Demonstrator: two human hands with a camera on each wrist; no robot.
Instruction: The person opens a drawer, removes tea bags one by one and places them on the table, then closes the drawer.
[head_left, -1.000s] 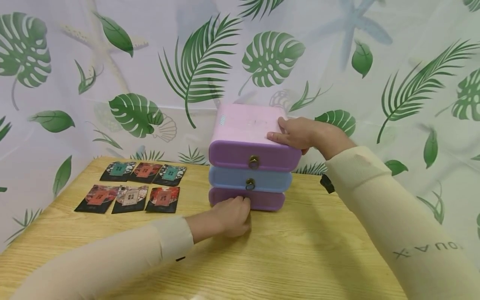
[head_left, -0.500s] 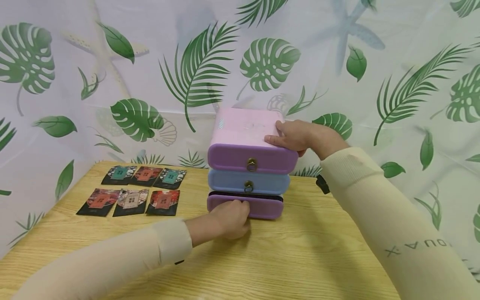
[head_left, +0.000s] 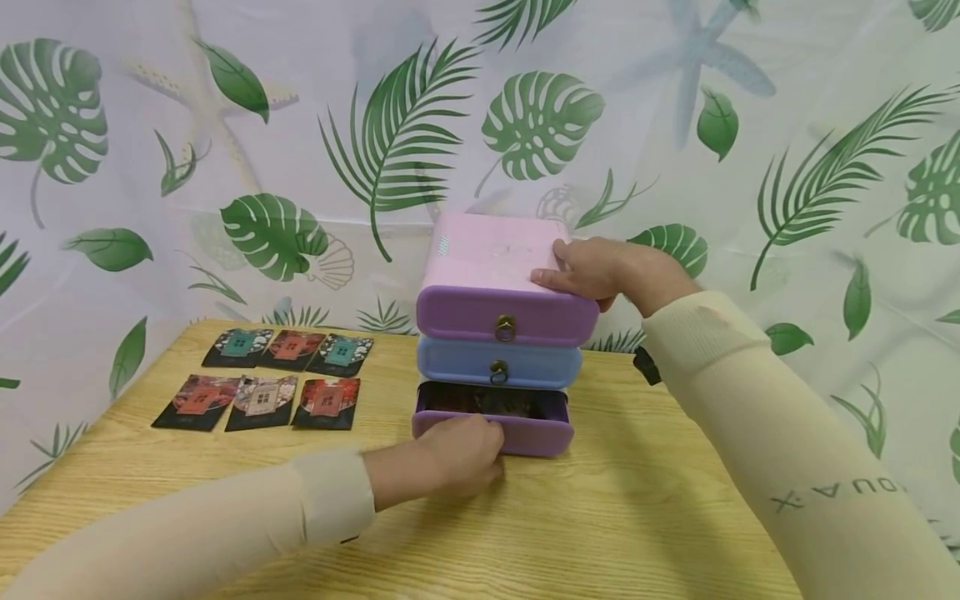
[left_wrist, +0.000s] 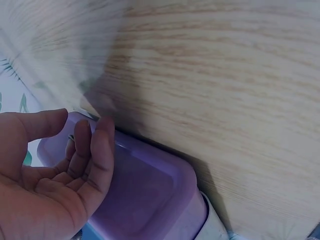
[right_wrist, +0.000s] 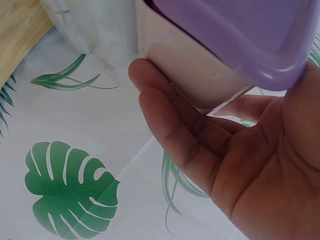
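A stacked drawer box point(head_left: 495, 250) with a pink top stands on the table, its fronts purple, blue and purple. The bottom drawer point(head_left: 536, 437) is pulled partly out, and dark contents with a reddish patch show inside. At its front, my left hand point(head_left: 461, 454) has its fingers curled at the pull, mostly hidden in the head view; a bit of metal ring point(left_wrist: 71, 137) shows between the fingers in the left wrist view. My right hand point(head_left: 592, 271) grips the top drawer section at its right side, some fingers over the pink top, others along the side wall point(right_wrist: 185, 65).
Several flat packets point(head_left: 261, 395) with black bottoms and red, teal or cream labels lie in two rows on the wooden table point(head_left: 637, 483), left of the drawers. A leaf-print cloth point(head_left: 300, 125) hangs behind. Brass ring pulls point(head_left: 506, 327) sit on the upper two drawers.
The bottom drawer has slid out toward me from fully closed, with my left hand moving back along with it. My right hand keeps its hold on the top section.
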